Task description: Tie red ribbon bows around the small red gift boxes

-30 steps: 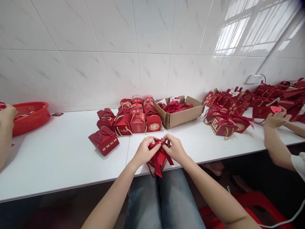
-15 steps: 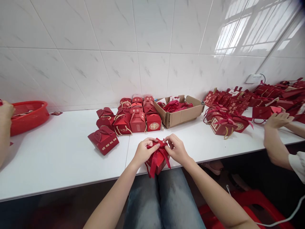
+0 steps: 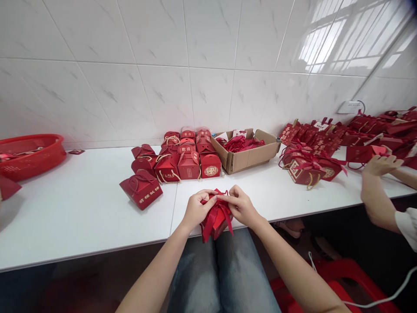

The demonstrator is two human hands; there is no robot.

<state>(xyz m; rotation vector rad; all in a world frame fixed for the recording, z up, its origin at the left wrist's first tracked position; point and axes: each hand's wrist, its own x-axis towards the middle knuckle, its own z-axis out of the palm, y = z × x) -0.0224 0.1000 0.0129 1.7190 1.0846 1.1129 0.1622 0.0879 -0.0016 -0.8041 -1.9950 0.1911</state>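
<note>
Head view: right hand (image 3: 243,205) has reached to left hand (image 3: 196,209); both pinch ribbon (image 3: 211,216) on box (image 3: 220,227) at counter (image 3: 97,204) front edge, seemingly adjusting.

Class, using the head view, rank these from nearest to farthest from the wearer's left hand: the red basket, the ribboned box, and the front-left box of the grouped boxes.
1. Ribboned box: nearest, touching the left hand, at the front edge of the table.
2. Front-left box: off to the hand's left.
3. Red basket: farthest, at the picture's left edge.
</note>
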